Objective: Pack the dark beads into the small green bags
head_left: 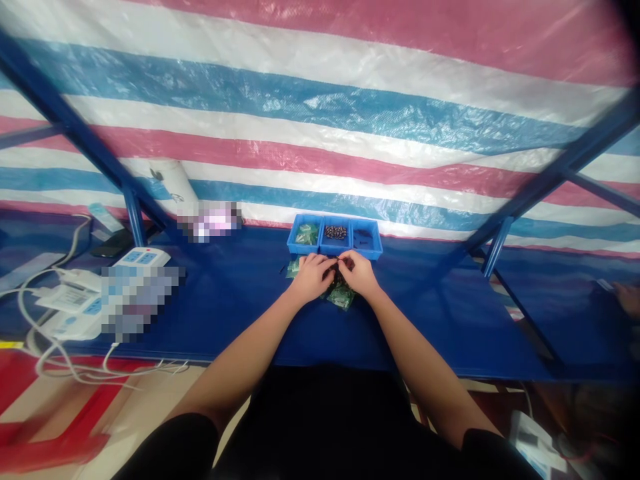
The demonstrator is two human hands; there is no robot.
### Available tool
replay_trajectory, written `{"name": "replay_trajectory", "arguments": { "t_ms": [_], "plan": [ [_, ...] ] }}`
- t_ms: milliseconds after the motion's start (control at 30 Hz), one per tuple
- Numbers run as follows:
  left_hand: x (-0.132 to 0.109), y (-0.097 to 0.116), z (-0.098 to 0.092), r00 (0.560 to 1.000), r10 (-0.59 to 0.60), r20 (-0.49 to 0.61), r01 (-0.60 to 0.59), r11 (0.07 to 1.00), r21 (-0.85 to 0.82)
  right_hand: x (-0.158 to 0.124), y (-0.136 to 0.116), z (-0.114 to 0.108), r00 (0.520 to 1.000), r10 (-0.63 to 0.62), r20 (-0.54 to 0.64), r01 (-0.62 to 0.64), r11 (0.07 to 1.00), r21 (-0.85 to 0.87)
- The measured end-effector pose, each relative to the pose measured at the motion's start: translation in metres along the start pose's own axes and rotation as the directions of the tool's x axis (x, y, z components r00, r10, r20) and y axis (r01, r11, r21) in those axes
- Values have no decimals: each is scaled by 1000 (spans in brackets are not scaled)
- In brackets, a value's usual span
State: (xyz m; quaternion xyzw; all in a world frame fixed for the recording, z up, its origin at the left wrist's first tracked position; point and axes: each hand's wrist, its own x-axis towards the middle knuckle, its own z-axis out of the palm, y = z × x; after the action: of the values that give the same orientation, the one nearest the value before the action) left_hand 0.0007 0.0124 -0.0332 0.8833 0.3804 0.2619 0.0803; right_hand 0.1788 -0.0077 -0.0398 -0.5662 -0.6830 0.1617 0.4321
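Note:
My left hand [313,275] and my right hand [359,273] meet fingertip to fingertip on the blue table top [235,300], both with fingers curled round something small and dark that I cannot make out. Small green packets [341,296] lie under and beside the hands. Just beyond them stand three joined blue bins [334,248]: the left one holds green packets [306,234], the middle one small dark parts [335,232], the right one something dark.
White power strips [140,257] with cables lie on the left of the table. A striped red, white and blue tarp [320,120] hangs behind. Blue frame posts [134,215] rise at both sides. Another person's hand [627,297] shows at the far right.

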Motion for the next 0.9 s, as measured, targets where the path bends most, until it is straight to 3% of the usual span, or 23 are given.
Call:
{"name": "replay_trajectory", "arguments": {
  "t_ms": [167, 300, 500, 900],
  "plan": [
    [0, 0, -1, 1000, 13, -14, -13, 1000, -12, -2, -3, 0, 1000, 12, -2, -12, 993, 120],
    [2, -2, -2, 999, -8, -47, 8, 1000, -3, -2, -4, 5, 990, 122, -70, -103, 966, 236],
    [2, -5, -3, 993, -20, -116, 18, 1000, -25, -1, -6, 6, 975, 217, 36, -210, 866, 454],
    [3, -5, -1, 989, -50, -140, 41, 997, -67, -3, -10, 2, 994, 111, 2, -107, 956, 272]
  ]
}}
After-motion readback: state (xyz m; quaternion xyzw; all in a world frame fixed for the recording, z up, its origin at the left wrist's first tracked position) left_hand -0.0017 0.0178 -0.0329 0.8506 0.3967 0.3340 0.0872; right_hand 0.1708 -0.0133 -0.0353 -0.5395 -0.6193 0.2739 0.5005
